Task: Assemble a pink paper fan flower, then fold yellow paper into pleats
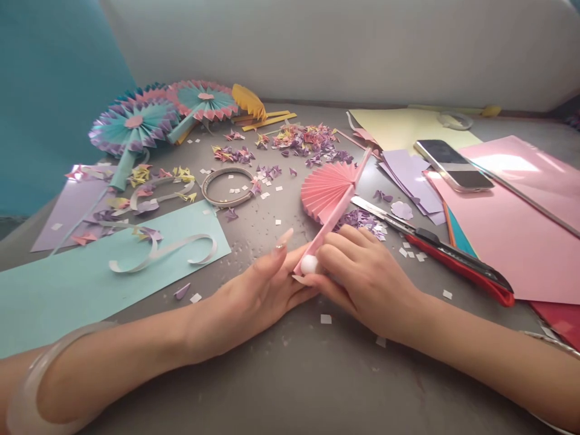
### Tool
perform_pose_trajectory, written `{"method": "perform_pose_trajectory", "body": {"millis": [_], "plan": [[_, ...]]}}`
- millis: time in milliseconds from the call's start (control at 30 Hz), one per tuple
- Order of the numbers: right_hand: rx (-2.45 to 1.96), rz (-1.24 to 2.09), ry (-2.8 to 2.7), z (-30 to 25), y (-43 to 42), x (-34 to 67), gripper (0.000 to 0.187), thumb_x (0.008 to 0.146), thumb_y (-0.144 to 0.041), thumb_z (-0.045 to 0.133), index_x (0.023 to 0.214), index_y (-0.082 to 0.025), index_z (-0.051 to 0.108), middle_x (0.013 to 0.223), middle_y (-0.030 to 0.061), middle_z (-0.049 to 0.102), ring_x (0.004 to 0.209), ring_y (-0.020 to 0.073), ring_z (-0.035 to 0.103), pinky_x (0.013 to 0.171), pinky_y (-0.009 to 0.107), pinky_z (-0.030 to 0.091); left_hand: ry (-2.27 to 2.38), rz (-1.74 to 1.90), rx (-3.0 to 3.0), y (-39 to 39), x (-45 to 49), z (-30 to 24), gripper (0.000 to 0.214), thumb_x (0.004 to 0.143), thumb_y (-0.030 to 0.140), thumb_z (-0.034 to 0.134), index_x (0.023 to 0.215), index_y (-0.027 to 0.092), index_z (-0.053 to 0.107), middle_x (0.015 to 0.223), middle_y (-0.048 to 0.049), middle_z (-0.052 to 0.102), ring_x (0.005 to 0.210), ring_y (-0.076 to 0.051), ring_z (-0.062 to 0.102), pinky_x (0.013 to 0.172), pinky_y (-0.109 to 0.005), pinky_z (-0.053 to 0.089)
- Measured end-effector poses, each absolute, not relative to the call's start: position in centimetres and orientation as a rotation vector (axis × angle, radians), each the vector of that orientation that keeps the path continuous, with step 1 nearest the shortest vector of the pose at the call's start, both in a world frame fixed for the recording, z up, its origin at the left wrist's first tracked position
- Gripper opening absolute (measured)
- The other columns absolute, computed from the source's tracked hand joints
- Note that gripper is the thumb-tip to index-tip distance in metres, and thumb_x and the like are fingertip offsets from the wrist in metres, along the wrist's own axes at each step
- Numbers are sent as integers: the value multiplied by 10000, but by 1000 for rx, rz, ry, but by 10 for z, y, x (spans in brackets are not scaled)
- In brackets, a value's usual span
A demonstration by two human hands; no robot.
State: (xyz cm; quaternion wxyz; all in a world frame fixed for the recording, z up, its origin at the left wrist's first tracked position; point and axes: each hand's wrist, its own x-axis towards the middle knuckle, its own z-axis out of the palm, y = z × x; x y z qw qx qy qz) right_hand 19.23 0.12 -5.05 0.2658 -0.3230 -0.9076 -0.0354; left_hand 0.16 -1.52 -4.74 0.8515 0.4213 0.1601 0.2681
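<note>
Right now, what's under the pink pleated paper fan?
The left hand lies under the near end of the pink pleated paper fan; purple paper scraps show beside its straight edge. Whatever sits directly beneath the pleats is covered.

On the left arm [149,344], lower left of the frame, a pale translucent bangle [28,389] is worn; the long thumbnail [285,237] is dotted with shiny specks [280,246].

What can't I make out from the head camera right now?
Head view:
White round-ended object: its other end is hidden by the right hand.
Left hand: several fingertips are hidden behind the right hand.
Pale teal sheet: cut off by the left edge.
Purple pile: partly hidden by the right hand.
</note>
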Motion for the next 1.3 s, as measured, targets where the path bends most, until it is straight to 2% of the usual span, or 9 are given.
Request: {"method": "perform_pose_trajectory", "body": {"millis": [167,400,567,667,800,933,1100,1233,1300], "plan": [[-962,-147,-2412,-49,3,195,359,1016,-331,377,709,-187,497,657,24,511,655,179,371,644,305,325,391,543,920,-16,0,-48,582,1016,523,163,1447,250,441,1526,4,366,1474,-244,183,1198,-384,171],[-857,-96,-2454,-49,-2,191,345,1017,-359,382,744,-194,514,720,29,585,702,180,420,656,295,324,335,555,889,-16,2,-51,621,1009,549,181,1536,229,260,1513,-40,396,1478,-290,170,1197,-445,159],[-874,-83,-2439,-49,-3,190,337,1010,-369,403,743,-194,511,701,28,570,688,180,418,658,287,323,300,567,898,-17,3,-49,602,1028,496,119,1539,198,231,1517,-64,389,1472,-271,187,1197,-481,120],[-833,-74,-2464,-48,-4,189,321,1011,-365,400,769,-198,528,726,30,589,724,185,440,674,287,328,293,566,870,-16,4,-48,618,1023,512,113,1543,192,215,1484,-67,436,1463,-273,218,1191,-455,143],[-914,-130,-2432,-48,-4,190,337,1014,-364,391,751,-197,521,741,41,605,708,185,429,661,293,329,290,582,893,-17,4,-48,652,1011,548,131,1529,171,255,1528,-60,369,1475,-263,174,1193,-406,149],[-793,-55,-2460,-47,-5,189,338,1010,-365,405,745,-196,530,720,27,598,731,180,443,673,285,332,341,538,854,-18,3,-46,693,996,582,146,1552,168,155,1508,-81,403,1467,-284,201,1188,-442,130],[-880,-97,-2442,-47,-5,189,324,1006,-350,414,764,-179,547,753,46,614,726,183,443,673,296,327,267,575,932,-18,3,-46,660,1015,509,84,1553,134,158,1490,-90,423,1459,-279,216,1183,-428,149],[-793,-131,-2453,-46,-6,187,341,1007,-363,414,737,-196,539,688,18,573,706,180,420,656,295,310,355,531,872,-19,3,-45,718,999,569,125,1563,143,-4,1529,-95,364,1465,-292,188,1188,-452,107],[-840,-201,-2441,-46,-6,187,343,1011,-368,402,749,-196,544,704,25,586,708,184,417,653,299,304,328,558,900,-20,3,-44,691,1006,549,117,1566,155,27,1522,-83,376,1461,-287,195,1183,-438,136]]}}
